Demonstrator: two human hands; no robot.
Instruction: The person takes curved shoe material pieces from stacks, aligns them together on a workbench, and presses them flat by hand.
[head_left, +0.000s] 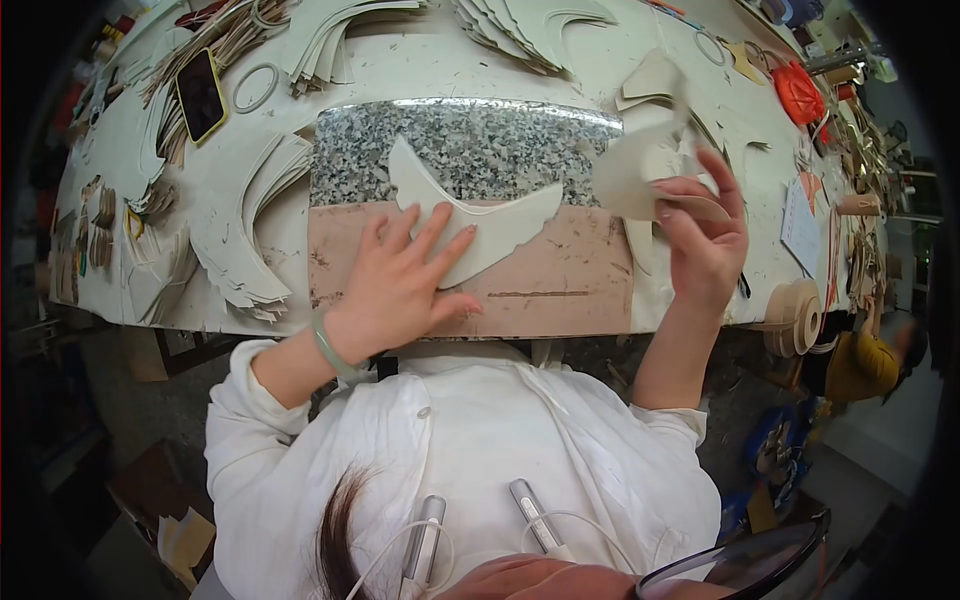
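Note:
My left hand (405, 275) lies with fingers spread on a curved off-white cut piece (480, 235), pressing its left part. That piece rests across a speckled granite slab (480, 140) and a brownish-pink board (560, 285). To the right, my right hand (705, 230) is raised, thumb and fingers pinching another thin off-white cut piece (635, 175). The held piece is partly blurred, and its exact material cannot be made out. Behind it, more pale pieces (650, 80) lie on the table.
Fanned stacks of pale cut pieces lie left (245, 230) and at the back (345, 35). A phone (202, 95) and a tape ring (256, 88) sit at the back left. Rolls of tape (793, 315) stand at the right edge. Another person (865, 360) is at far right.

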